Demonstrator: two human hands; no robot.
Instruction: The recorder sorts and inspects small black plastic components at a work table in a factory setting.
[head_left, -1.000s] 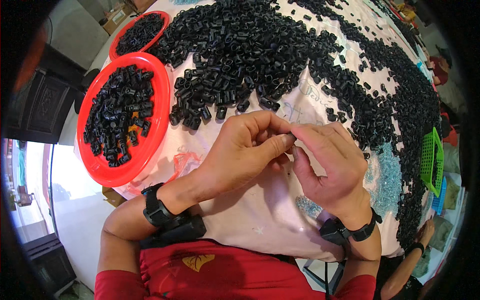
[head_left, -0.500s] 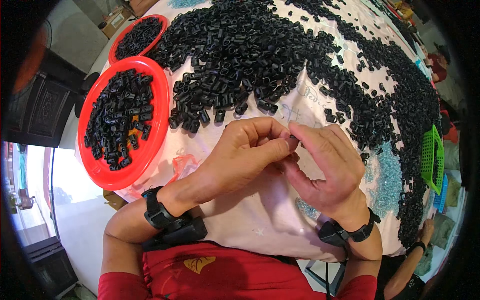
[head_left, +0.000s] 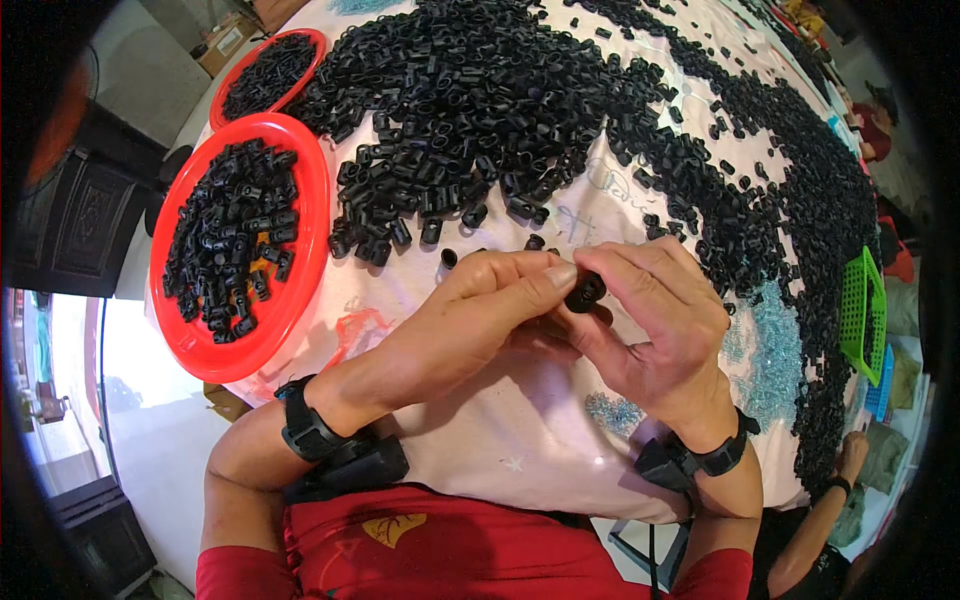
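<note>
Between my fingertips sits a small black plastic part (head_left: 585, 292) with a round end facing up, shaped like a piece of a cord lock. My right hand (head_left: 660, 330) pinches it between thumb and index finger. My left hand (head_left: 490, 310) is closed too, its thumb and index finger pressed against the same part from the left. What lies under the fingertips is hidden. Just beyond my left hand are two loose black pieces, a cup-like one (head_left: 448, 258) and another (head_left: 535, 243). Farther off spreads a large heap of hollow black plastic pieces (head_left: 450, 130).
At the left stand a red plate (head_left: 318, 230) of black parts and a smaller red plate (head_left: 318, 62) behind it. Small shiny bluish pieces (head_left: 775, 350) lie at the right, near a green basket (head_left: 852, 310). Another person's forearm (head_left: 815, 530) reaches in at lower right.
The black part has turned, and its round end now shows. My hands have sunk slightly towards me. Two loose black pieces have come into sight beyond my left hand.
</note>
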